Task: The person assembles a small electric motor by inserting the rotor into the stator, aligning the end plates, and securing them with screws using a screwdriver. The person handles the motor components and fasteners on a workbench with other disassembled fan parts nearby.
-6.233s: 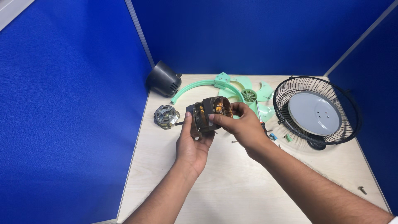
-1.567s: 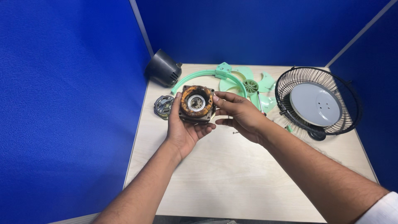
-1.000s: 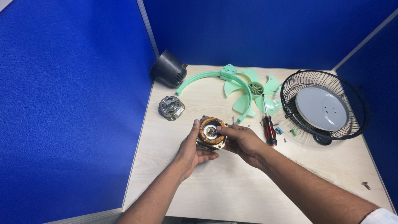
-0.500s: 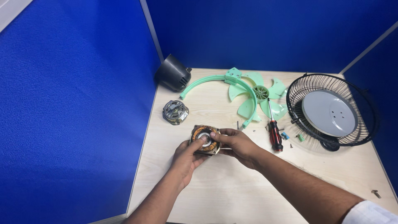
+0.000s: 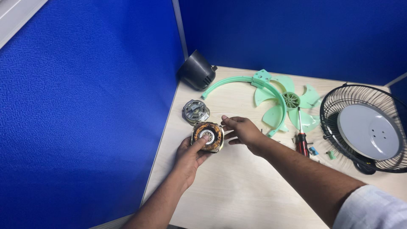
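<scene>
The left hand (image 5: 190, 156) cups a round fan motor with orange-brown copper windings and a silvery hub (image 5: 207, 136) from below, its thumb laid across the hub; this motor sits low over the pale wooden tabletop (image 5: 237, 191), near its left edge. Just right of the motor, the right hand (image 5: 242, 130) hangs with fingers loosely spread and empty, its fingertips close to the motor's rim; whether they touch it is unclear. Just behind the motor lies a round silver metal motor cover (image 5: 196, 111). Farther right of the motor rest a red-and-black screwdriver (image 5: 301, 140) and a few small loose parts. Behind those lie a mint-green plastic fan blade (image 5: 292, 101) and a curved mint-green plastic ring (image 5: 241, 82). At the far right of the motor stands a black wire fan guard with a grey disc (image 5: 366, 129). Farthest back, a dark grey conical plastic housing (image 5: 196, 75) sits against the blue partition (image 5: 85, 97).
</scene>
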